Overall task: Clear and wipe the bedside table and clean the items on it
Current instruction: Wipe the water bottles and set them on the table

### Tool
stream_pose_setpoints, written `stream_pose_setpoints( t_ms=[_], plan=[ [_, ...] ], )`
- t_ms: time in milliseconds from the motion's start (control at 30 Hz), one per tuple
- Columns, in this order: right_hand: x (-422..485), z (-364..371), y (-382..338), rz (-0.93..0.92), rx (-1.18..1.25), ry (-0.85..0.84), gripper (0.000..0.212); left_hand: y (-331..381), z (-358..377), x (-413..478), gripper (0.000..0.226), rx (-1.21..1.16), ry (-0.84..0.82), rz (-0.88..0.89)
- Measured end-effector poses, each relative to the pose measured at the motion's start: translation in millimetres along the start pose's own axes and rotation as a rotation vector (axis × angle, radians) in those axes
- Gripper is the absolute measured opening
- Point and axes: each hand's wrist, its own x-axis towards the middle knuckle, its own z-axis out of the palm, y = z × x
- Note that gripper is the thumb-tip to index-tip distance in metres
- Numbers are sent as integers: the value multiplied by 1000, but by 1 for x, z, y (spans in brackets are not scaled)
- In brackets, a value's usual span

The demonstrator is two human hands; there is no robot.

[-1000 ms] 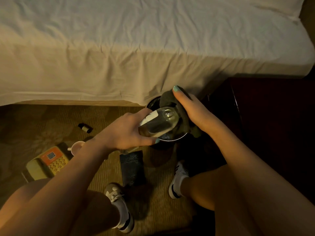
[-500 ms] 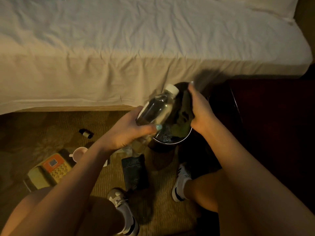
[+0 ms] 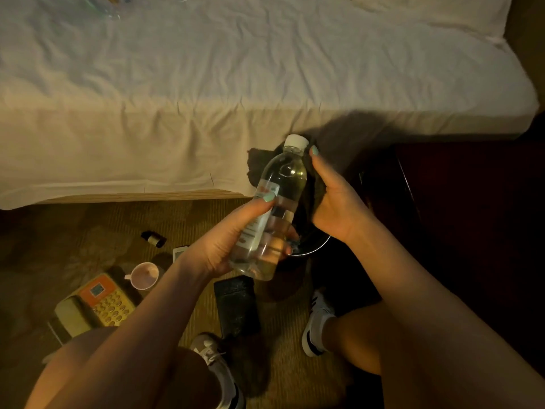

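My left hand grips a clear water bottle with a white cap around its lower half, neck tilted up and away over a dark round bin. My right hand holds a dark cloth against the bottle's right side. The dark bedside table stands at the right, in shadow.
On the carpet to the left lie a telephone with orange keypad, a pink mug, a small dark vial, a small white device and a dark flat pouch. The bed fills the top. My shoes are below.
The bottle went from lying with its base toward me to standing tilted, cap up. My right hand brought the cloth up along its right side.
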Motion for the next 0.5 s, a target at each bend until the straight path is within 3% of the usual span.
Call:
stream_pose_setpoints(
  t_ms=[167,267,400,500],
  plan=[
    [0,-4,-10,16,-39,-66,28,-4,8,4,66,-28,-83,18],
    [1,-4,-12,0,-19,-58,28,-5,9,4,65,283,9,36],
    [9,-8,-7,-92,-2,155,54,-9,14,10,64,556,318,153],
    [12,-7,-1,-165,-27,328,43,-20,11,19,81,1050,440,274]
  ],
)
